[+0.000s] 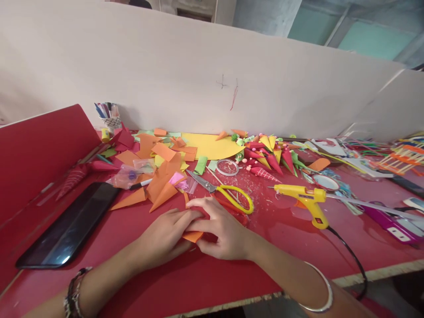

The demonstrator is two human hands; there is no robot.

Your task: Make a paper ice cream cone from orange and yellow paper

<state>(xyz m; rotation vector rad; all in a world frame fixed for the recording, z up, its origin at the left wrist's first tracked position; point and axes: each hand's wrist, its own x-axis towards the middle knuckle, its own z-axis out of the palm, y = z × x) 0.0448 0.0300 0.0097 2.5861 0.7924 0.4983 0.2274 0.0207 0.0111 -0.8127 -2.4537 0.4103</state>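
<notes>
Two bare hands over a red tabletop (pixel 142 291), just nearer the wearer than the yellow-handled scissors (pixel 213 188); a small folded piece of orange paper (pixel 193 236) lies beneath the fingers, on the near-left side of the scissors; the left hand (pixel 162 238) has its fingers bent close together over the paper; the right hand (pixel 228 232) arches from the other side, thumb apart from forefinger, tips at the paper; whether either hand pinches or merely presses cannot be told, as the fingers overlap

The fold could slip or crease askew if the two hands press unevenly; the scissors, their blades slightly parted, lie just beyond the right fingers, so a careless reach forward could nudge them or graze a blade; the yellow glue gun (pixel 300 192), right of the scissors, could be dragged if an arm caught its black cord (pixel 356 260)

Orange paper scraps (pixel 168 165) crowd the left of the scissors; a black smartphone (pixel 69 229) bounds the space farther left; between forearms and the table's near edge (pixel 278 295), red surface gives some room to move
</notes>
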